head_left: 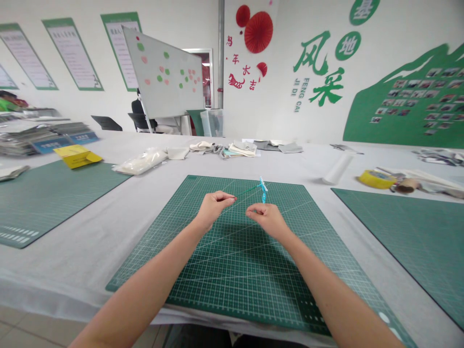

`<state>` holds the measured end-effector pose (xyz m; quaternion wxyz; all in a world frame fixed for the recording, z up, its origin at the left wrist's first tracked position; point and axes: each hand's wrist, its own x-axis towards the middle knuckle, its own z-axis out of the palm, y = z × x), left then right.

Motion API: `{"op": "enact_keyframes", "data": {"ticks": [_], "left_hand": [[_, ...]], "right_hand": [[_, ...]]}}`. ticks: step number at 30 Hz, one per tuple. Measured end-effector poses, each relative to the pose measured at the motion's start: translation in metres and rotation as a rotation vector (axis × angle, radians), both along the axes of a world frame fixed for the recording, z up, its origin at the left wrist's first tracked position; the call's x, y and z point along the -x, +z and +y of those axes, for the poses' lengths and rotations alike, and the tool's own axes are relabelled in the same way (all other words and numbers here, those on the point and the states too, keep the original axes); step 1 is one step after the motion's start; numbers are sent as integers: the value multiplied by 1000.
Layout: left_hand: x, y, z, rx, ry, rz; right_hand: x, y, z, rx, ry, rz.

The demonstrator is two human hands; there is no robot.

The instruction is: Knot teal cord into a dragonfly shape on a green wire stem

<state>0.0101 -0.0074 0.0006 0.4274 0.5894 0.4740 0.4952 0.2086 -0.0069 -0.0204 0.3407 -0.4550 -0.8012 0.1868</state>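
My left hand (213,209) pinches the near end of a thin green stem (250,190) between thumb and fingertips. The stem slants up to the right, and at its far end sits a small light-blue piece with a white edge (263,185), perhaps beaded. A blue part hangs down from it, just above the back of my right hand (268,218). The fingers of my right hand are closed in a pinch to the right of my left hand; whatever lies between them is too small to make out. Both hands are above a green cutting mat (217,270) with a white grid.
More cutting mats lie at left (65,203) and right (409,227). Along the back are a yellow card (77,155), a plastic bag (143,162), cloth pieces (242,149), a white roll (339,168) and yellow tape (377,179). Stacked papers (25,137) stand at far left.
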Motion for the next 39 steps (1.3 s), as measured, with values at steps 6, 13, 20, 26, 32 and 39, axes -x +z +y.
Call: {"op": "enact_keyframes", "data": {"ticks": [6, 13, 20, 26, 32, 39], "left_hand": [[0, -4, 3, -36, 27, 19], [1, -15, 9, -146, 83, 85], [3, -18, 9, -233, 166, 360], [0, -19, 4, -354, 111, 583], [0, -16, 1, -408, -69, 664], [-1, -10, -6, -445, -306, 727]], "right_hand": [[-1, 0, -1, -38, -15, -45], [5, 2, -10, -84, 52, -109], [15, 7, -23, -194, 99, -132], [14, 9, -27, -328, 81, -95], [5, 19, -25, -405, -6, -82], [-4, 19, -18, -384, -53, -49]]}}
